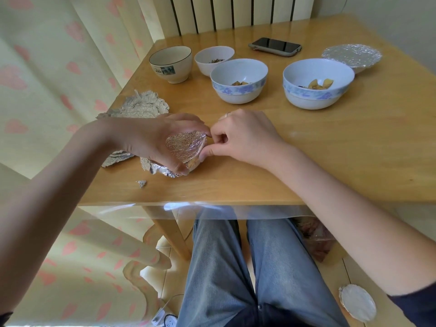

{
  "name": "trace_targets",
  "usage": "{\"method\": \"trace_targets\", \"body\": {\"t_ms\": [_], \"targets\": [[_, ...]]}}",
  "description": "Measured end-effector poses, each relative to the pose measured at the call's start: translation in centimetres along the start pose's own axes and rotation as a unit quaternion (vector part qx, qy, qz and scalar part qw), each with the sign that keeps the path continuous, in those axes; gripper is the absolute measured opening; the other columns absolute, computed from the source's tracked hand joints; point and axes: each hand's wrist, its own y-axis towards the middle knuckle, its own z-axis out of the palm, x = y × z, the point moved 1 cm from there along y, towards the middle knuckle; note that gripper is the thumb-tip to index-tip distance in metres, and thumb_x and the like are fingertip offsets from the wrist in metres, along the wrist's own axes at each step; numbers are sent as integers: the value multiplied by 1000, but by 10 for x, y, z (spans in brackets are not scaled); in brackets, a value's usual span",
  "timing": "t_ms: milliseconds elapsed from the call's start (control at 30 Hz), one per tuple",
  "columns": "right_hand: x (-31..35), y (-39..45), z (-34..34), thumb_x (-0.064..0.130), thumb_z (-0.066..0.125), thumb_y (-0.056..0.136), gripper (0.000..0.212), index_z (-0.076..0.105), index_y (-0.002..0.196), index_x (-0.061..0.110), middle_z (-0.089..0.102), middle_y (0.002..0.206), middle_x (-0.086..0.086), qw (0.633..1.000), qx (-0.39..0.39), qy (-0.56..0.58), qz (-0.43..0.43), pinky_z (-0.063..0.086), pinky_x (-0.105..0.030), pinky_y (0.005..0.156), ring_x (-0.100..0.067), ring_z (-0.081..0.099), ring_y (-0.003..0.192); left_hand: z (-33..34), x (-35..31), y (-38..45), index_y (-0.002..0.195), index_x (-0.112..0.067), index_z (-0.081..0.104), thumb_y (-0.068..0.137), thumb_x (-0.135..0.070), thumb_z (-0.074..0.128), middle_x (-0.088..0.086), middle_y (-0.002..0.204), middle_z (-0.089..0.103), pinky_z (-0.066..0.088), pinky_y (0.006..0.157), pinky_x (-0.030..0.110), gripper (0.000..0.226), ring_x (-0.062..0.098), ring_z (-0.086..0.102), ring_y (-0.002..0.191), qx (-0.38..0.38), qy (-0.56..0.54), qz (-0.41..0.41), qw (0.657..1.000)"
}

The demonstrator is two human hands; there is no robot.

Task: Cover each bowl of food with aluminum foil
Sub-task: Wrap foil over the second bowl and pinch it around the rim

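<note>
Both hands crimping foil [186, 143] on near bowl [194, 165]: left [151, 140] cupping rim, right [238, 135] pinching edge. Next, probably: seal rim, take an open bowl [238, 80].

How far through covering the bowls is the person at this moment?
Done: one foil-covered bowl at the far right. In hand: the left hand grips a small bowl while the right hand pinches its foil at the rim. Left: four open bowls, cream, small white and two blue-patterned.
</note>
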Motion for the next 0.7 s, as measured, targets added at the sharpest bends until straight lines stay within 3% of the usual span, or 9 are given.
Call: {"method": "trace_targets", "body": {"t_ms": [133,267,400,533,700], "targets": [[-7,0,5,65,66,70,46,53,62,21,53,62,8,998,-15,46,-35,31,-29,55,-12,47,63,0,6,-2,133,-66,29,48,-70,65,-34,146,21,18,114,33,92,2,18,138,23,-12,7,1000],[-14,-5,9,52,77,67,35,56,65,25,53,57,10,983,-42,178,-3,43,-31,57,-8,47,57,-1,5,-3,120,-78,25,48,-69,66,-35,144,19,17,112,29,83,-4,17,136,31,-22,6,999],[-12,-5,8,44,76,72,28,57,81,25,51,60,9,988,-57,144,-22,41,-31,57,-7,46,58,0,7,-1,125,-76,21,49,-72,65,-37,144,16,16,115,35,88,-3,13,137,28,-3,8,1000],[-6,-6,8,33,73,78,29,61,103,26,47,69,11,990,-74,90,-76,43,-31,55,-8,40,59,1,7,-2,131,-67,26,47,-70,63,-48,132,16,18,109,32,92,-9,13,129,23,-5,-4,1000],[-10,-9,14,27,71,80,15,75,94,29,65,82,11,985,-106,93,-101,49,-34,56,-7,50,66,0,2,-4,117,-74,26,46,-66,66,-35,138,22,22,108,35,81,3,19,133,20,-10,-5,1000]]}}
